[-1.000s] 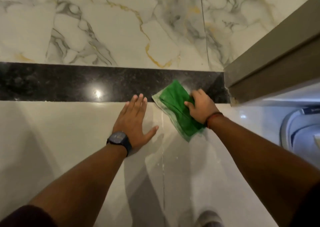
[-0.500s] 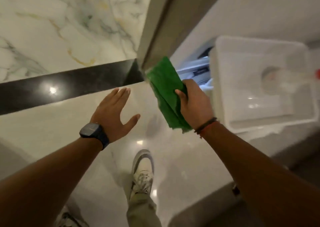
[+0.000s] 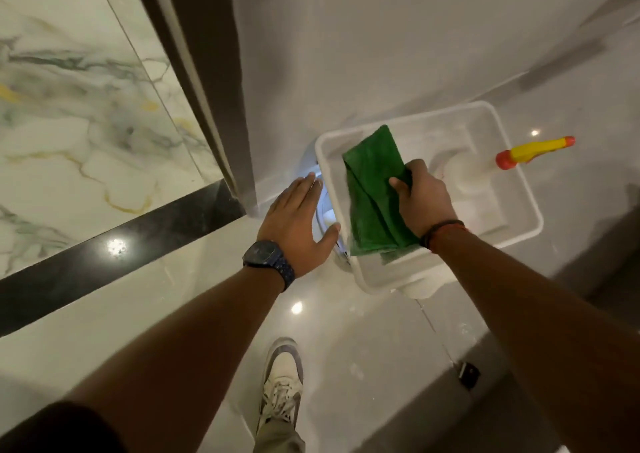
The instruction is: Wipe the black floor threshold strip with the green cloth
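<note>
The black threshold strip (image 3: 114,255) runs diagonally across the floor at the left, glossy with a light reflection on it. My right hand (image 3: 424,199) grips the folded green cloth (image 3: 374,193) and holds it over the white plastic tub (image 3: 519,231), well to the right of the strip. My left hand (image 3: 298,224) hovers flat with fingers spread beside the tub's left rim, holding nothing, a dark watch on its wrist.
A grey door frame (image 3: 211,82) rises where the strip ends. A spray bottle with a yellow and orange nozzle (image 3: 533,151) stands in the tub. A shoe (image 3: 282,380) rests on the pale glossy floor below. A small black object (image 3: 469,373) lies at the lower right.
My right hand lifted the cloth off the strip and carried it right, over the tub. My left hand rose from the floor and followed. The view swung right.
</note>
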A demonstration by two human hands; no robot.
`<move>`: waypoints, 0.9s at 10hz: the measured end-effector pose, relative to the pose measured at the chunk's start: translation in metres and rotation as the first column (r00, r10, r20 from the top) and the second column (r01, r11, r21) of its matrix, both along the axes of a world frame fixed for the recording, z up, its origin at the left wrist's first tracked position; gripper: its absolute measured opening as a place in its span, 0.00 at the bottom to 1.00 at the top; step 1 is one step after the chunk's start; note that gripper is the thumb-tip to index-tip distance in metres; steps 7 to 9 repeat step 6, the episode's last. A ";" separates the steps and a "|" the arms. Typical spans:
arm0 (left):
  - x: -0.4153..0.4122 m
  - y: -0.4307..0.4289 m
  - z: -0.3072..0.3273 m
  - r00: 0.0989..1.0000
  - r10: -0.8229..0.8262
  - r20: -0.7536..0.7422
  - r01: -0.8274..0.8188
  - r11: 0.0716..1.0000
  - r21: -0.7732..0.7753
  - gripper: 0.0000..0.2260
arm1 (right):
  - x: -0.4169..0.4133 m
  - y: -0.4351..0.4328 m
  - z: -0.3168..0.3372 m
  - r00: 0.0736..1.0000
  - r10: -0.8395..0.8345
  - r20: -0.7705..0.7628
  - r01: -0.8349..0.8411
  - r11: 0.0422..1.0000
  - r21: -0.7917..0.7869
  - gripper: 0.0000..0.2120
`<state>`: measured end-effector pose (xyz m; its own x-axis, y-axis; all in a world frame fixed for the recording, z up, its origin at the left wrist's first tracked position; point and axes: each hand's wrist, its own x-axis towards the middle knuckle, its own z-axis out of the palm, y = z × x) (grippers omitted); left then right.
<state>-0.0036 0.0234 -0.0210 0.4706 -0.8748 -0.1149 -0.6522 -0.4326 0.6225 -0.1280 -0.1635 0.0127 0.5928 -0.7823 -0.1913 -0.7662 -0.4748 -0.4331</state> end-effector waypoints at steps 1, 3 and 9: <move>-0.003 -0.021 -0.013 0.995 -0.072 0.066 0.070 0.997 0.031 0.34 | -0.028 -0.005 -0.034 0.978 -0.073 -0.196 0.079 0.997 0.025 0.12; -0.023 -0.056 -0.046 0.868 -0.393 0.303 0.364 0.919 0.151 0.34 | -0.038 0.007 -0.084 0.949 0.134 -0.286 -0.166 0.982 -0.089 0.31; -0.014 -0.028 -0.035 0.912 -0.324 0.252 0.303 0.946 0.119 0.35 | -0.028 0.028 -0.078 0.936 0.145 -0.322 -0.195 0.972 -0.130 0.29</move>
